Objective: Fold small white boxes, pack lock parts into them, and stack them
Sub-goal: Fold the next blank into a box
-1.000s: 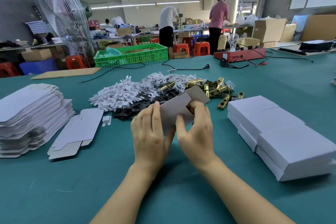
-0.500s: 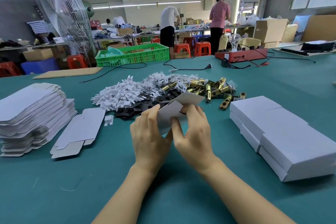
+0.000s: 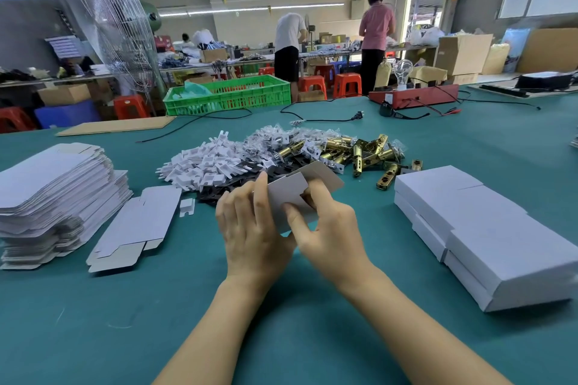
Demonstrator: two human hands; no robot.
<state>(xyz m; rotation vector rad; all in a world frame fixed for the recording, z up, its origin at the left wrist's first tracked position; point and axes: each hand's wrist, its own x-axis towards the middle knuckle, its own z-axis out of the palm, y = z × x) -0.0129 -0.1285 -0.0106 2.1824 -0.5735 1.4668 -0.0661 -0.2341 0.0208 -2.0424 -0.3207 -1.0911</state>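
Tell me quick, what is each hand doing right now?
Left hand: holding the half-folded box.
Right hand: gripping the same box, fingers curled on it.

head cam | looks forward and down | close over green table (image 3: 312, 337)

Bare green table (image 3: 93, 322) fills the lower frame, open on both sides of the forearms. The stack of flat blanks (image 3: 53, 197) blocks the left edge, stacked white boxes (image 3: 488, 228) the right, and the heap of lock parts (image 3: 281, 156) spans the centre.
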